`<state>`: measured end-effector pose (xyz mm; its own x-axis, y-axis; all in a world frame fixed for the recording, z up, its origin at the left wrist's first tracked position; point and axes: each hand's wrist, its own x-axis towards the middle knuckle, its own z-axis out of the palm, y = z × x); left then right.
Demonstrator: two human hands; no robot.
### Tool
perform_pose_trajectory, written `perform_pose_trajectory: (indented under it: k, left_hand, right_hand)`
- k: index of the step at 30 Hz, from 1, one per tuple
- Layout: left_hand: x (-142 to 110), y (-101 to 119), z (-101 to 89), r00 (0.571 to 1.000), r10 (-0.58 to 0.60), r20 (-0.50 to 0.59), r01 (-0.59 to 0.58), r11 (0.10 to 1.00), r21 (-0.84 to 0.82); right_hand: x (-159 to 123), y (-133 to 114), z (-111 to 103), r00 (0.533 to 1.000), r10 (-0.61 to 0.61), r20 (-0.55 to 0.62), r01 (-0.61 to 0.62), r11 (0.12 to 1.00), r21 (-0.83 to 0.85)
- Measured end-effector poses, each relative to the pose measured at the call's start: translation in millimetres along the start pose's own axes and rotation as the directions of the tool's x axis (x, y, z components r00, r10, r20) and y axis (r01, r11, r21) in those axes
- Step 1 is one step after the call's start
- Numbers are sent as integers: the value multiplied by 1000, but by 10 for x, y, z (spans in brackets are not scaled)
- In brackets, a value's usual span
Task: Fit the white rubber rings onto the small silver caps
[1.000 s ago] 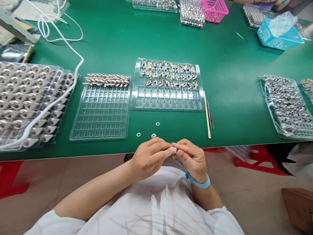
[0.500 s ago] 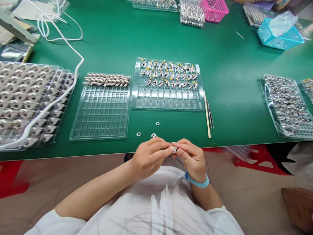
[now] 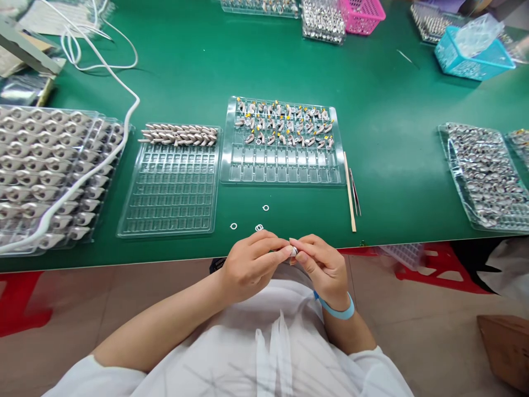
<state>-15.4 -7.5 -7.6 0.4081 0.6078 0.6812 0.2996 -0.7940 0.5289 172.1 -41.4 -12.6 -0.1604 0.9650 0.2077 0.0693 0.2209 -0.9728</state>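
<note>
Just in front of the table edge, my left hand (image 3: 252, 266) and my right hand (image 3: 326, 269) meet with their fingertips pinched on one small white and dark part (image 3: 293, 251). Fingers cover most of this part, so its full shape is hidden. A blue band circles my right wrist. On the table beyond my hands lie several small white rings (image 3: 265, 208). Past them is a clear plastic tray (image 3: 281, 182) whose back rows carry small grey parts with yellow tabs. Left of it stands another clear tray (image 3: 165, 227) with tightly packed grey pieces (image 3: 182, 135) along its back.
A wooden stick (image 3: 349, 193) and tweezers (image 3: 355, 193) lie right of the middle tray. Larger grey shells fill trays (image 3: 49, 160) at far left, crossed by a white cable (image 3: 103, 161). A loaded tray (image 3: 481, 173), a blue basket (image 3: 471, 60) and a pink basket (image 3: 362, 16) stand farther off.
Both hands stay pinched on the small part, with only slight finger movement. The whole view has shifted a little; the trays and rings keep their places.
</note>
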Motion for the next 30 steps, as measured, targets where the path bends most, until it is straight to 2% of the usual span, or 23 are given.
perform_pose_trajectory:
  k: [6,16,23,30]
  left_hand:
    - [8,-3,-1,1000,6,-1,-6,1000,7]
    - [-18,-27,13,999,-34,27,36,999,-41]
    - [-22,-28,11,1000,10,7,-10,1000,2]
    - [-34,-11,23,1000,-2,22,1,999,39]
  right_hand:
    - [8,-14,-15,997,-80,21,82,982,-170]
    - [26,-49,13,977,-211,21,206,923,-325]
    - [30,-51,18,976,-218,24,213,913,-349]
    - [42,-79,20,973,-229,-1,213,909,-357]
